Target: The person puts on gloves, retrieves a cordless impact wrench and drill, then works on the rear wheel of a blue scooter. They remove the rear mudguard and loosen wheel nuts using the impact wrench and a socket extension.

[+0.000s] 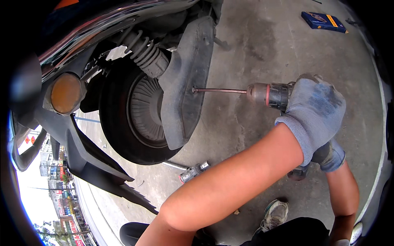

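A scooter's rear end fills the left. A power drill (271,95) with a long thin bit (219,90) is held level, its tip touching the black plastic mudguard (188,82) beside the rear tyre (119,123). My left hand (316,110), in a grey knit glove, wraps over the back of the drill body. Lower down, my right hand (333,158), also gloved, grips the drill's handle and is partly hidden behind my left wrist.
A metal socket tool (193,171) lies on the concrete floor (262,45) under the tyre. A blue flat box (324,21) lies far right. An orange turn signal (65,93) and coil shock absorber (143,51) sit upper left. My shoe (275,213) is below.
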Tool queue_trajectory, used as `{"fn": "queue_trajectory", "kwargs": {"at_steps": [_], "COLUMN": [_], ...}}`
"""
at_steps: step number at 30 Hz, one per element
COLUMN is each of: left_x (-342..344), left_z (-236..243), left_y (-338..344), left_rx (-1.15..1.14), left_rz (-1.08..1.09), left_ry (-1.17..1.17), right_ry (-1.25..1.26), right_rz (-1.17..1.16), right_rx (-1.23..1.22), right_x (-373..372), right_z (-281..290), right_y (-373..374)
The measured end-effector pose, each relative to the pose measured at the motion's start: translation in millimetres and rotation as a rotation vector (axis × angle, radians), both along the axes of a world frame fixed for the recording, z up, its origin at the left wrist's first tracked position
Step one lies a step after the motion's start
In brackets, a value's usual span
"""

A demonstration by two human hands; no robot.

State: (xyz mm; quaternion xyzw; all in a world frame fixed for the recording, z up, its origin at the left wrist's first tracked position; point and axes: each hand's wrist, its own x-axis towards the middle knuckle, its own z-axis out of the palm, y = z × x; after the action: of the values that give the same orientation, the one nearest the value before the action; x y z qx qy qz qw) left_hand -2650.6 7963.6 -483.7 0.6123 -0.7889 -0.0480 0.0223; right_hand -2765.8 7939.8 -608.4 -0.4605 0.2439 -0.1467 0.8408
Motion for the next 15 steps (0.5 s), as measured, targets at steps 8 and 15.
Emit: {"fn": "queue_trajectory", "kwargs": {"at_steps": [8, 15], "left_x": [-5.1, -15.0], "left_z": [-3.0, -10.2], "left_y": [7.1, 8.8], "left_rx": [-0.093, -0.359], "left_rz": [0.011, -0.027], "left_ry": [-0.011, 0.327], "right_ry": [-0.038, -0.010], "right_rz": [-0.003, -0.098], "right_rx": [0.014, -0.003], "right_x": [0.6, -18.4], "right_z": [-0.7, 3.8], "right_y": [1.8, 7.9]}}
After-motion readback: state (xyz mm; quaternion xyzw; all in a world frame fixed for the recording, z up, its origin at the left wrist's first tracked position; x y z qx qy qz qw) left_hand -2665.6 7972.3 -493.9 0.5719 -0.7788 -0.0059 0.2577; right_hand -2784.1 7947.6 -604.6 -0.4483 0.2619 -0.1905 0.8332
